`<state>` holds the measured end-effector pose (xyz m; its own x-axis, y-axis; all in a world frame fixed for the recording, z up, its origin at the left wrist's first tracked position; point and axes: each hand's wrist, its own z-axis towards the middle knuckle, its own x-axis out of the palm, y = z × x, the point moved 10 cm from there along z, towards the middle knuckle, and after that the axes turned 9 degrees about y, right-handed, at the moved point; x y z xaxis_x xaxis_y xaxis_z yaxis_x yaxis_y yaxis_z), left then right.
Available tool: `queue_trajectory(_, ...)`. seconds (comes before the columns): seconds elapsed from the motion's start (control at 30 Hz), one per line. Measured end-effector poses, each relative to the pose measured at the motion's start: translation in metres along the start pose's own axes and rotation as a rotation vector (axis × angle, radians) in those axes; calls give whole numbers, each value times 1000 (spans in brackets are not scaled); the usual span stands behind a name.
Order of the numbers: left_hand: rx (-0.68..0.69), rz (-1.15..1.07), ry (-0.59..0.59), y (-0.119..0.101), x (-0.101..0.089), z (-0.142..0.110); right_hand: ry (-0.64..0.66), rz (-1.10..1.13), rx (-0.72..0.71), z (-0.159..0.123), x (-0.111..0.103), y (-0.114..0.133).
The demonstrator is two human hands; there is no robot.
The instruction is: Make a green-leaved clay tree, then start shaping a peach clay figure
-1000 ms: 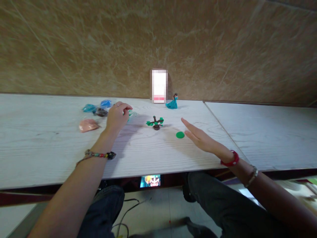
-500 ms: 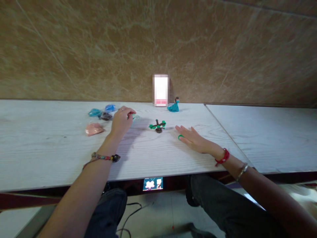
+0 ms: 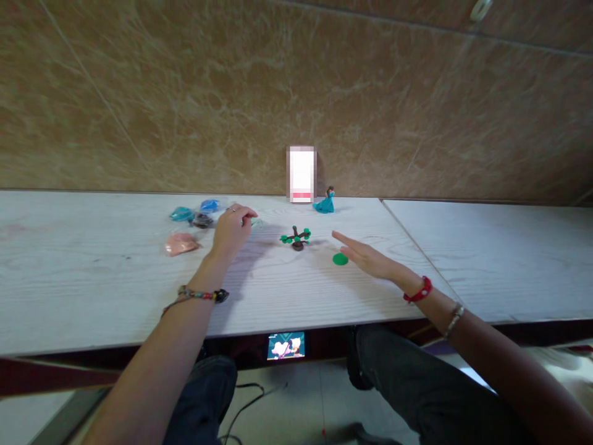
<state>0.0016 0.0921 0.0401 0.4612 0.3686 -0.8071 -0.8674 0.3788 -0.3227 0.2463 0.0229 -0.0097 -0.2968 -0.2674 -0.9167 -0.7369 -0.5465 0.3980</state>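
Observation:
My right hand (image 3: 365, 256) is raised a little over the white table with its fingers stretched out, holding nothing. Below its fingertips lies a flat, round green clay disc (image 3: 340, 259). My left hand (image 3: 233, 230) has its fingers curled together beside a thin clear wrapper with green in it (image 3: 257, 222); what they hold, if anything, is hidden. Between the hands stands a small brown clay tree (image 3: 297, 245) with green dabs on its branches. Behind it, to the right, is a clay figure in a teal dress (image 3: 325, 205).
Bagged clay lies left of my left hand: teal (image 3: 182, 214), blue (image 3: 210, 205), dark brown (image 3: 202, 220) and peach (image 3: 180, 244). A blurred white phone-like panel (image 3: 301, 176) leans on the marbled wall (image 3: 185, 93). A lit screen (image 3: 286, 346) sits below the table's front edge.
My right hand has lifted off the green lump, which now shows as a flattened disc on the table. My left hand stays by the wrapper. The view has shifted slightly.

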Motion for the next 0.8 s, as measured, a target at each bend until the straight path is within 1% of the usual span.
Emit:
queue_trajectory(0.07,-4,-3,0,0,0,0,-48,-12,9,2,-14,-3)
queue_trajectory(0.1,-5,-3,2,1,0,0,-31,-44,1,4,-15,-1)
queue_trajectory(0.23,-3,-20,5,2,0,2,91,-139,3,14,-7,8)
queue_trajectory(0.43,14,-43,6,2,3,3,140,-45,104,23,-3,-1)
queue_trajectory(0.57,33,-59,-3,1,3,3,109,-10,95,21,-8,0)
queue_trajectory(0.67,47,-66,-2,-1,2,4,122,117,84,16,-10,2)
queue_trajectory(0.73,45,-86,0,-3,1,4,64,250,80,16,-21,5)
queue_trajectory(0.8,40,-142,17,-7,3,5,-57,345,60,19,-39,12)
